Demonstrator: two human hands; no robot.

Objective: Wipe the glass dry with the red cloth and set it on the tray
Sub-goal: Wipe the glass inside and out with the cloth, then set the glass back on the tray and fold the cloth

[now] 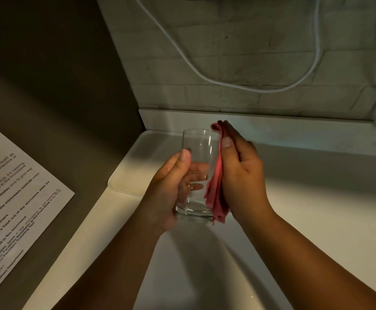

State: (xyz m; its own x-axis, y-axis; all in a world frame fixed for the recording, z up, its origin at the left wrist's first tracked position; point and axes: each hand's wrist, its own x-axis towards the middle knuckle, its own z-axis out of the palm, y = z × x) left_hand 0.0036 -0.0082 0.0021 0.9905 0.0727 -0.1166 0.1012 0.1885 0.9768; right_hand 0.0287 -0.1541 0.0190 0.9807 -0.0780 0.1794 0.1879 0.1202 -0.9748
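A clear, empty glass [199, 173] with a thick base is held upright above the pale tabletop [316, 220]. It is clasped low on its left side by the left hand [171, 186], the grip wrapped around it with the thumb on the near wall. A folded red cloth [216, 186] is pressed against its right side by the right hand [240, 175], pinched under the thumb. A white tray [126, 173] lies just behind, partly hidden by glass and hands. A printed notice [14, 209] is seen at left, and a white cable [204, 74] hangs against the brick wall.
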